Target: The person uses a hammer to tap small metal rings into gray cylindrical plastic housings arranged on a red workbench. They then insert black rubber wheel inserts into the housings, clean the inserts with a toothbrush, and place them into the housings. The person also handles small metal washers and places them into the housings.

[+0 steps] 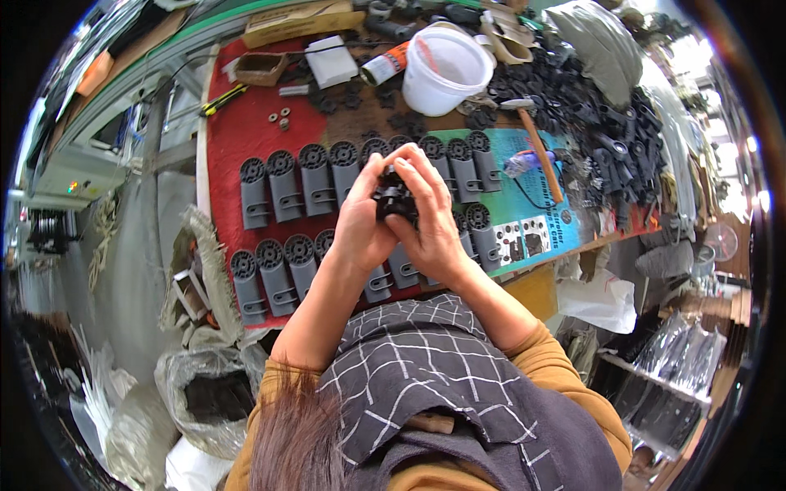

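- Small black plastic parts (395, 200): cupped between the two hands, raised above the middle of the bench. Number cannot be told; fingers hide most of them.
- Left hand (368, 225): curled around the parts from the left, thumb side up.
- Right hand (431, 217): closes over them from the right and the far side, fingers bent. Both grips appear clamped on the parts; exact fingertip contact is hidden.
- Weight: judged light, by size and apparent material.
- Stiffness: looks like rigid moulded plastic; little give expected under finger pressure. Not obviously fragile, though thin edges, if any, could chip.
- Surface: glints suggest smooth faces, so probably somewhat slippery; loose pieces could slide out between the fingers if the palms part.
- Hold: best taken by the outer edges between thumb and fingertips, singly; a cluster wants both palms beneath and around it.
- Grey plastic tubes (285, 188): two rows, far and near, on the red bench cover (225, 135), round ribbed ends facing the far side. Arms and hands hide some of both rows.
- Heap of black plastic parts (626, 155): far right, beyond the wooden-handled hammer (540, 151).
- White bucket (446, 78): far side, beyond the hands.
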{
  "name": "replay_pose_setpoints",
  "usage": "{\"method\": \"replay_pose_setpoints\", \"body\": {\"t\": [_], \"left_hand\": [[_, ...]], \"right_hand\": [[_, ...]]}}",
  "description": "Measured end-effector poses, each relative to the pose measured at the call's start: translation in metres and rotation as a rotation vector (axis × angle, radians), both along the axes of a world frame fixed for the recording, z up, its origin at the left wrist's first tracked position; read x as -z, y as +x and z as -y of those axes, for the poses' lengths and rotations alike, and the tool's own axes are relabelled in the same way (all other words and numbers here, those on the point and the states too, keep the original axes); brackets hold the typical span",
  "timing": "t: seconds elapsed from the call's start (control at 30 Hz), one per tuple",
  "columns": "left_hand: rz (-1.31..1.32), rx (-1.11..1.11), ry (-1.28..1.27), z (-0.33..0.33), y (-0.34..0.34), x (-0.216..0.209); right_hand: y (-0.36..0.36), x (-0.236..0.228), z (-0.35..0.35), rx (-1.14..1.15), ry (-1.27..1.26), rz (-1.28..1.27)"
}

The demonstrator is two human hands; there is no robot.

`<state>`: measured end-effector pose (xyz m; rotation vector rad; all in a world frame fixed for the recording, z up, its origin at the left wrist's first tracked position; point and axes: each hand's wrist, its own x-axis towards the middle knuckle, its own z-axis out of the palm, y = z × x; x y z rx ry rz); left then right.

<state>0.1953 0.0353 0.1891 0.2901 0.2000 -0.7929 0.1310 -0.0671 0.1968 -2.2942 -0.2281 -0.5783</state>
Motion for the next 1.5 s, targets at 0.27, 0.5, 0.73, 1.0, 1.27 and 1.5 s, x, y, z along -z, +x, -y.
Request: {"method": "replay_pose_setpoints", "body": {"t": [0.27, 0.5, 0.73, 1.0, 1.27, 1.5], "left_hand": [[0.181, 0.188, 0.435, -0.023, -0.01, -0.018], [0.16, 0.112, 0.425, -0.024, -0.015, -0.021], [0.048, -0.016, 0.534, -0.011, -0.016, -0.025], [0.193, 0.028, 0.541, -0.02, -0.015, -0.014], [0.228, 0.065, 0.498, -0.014, -0.012, -0.007], [0.212, -0.013, 0.509, -0.007, -0.015, -0.015]], "right_hand": [[-0.006, -0.018, 0.016, -0.148, -0.174, 0.027], [-0.005, -0.027, 0.018, -0.18, -0.264, -0.107], [-0.007, -0.029, 0.003, -0.033, -0.599, -0.142], [-0.012, -0.027, 0.0, 0.084, -0.704, -0.079], [-0.013, -0.026, -0.005, 0.069, -0.874, -0.116], [-0.008, -0.02, -0.014, 0.101, -0.463, -0.066]]}}
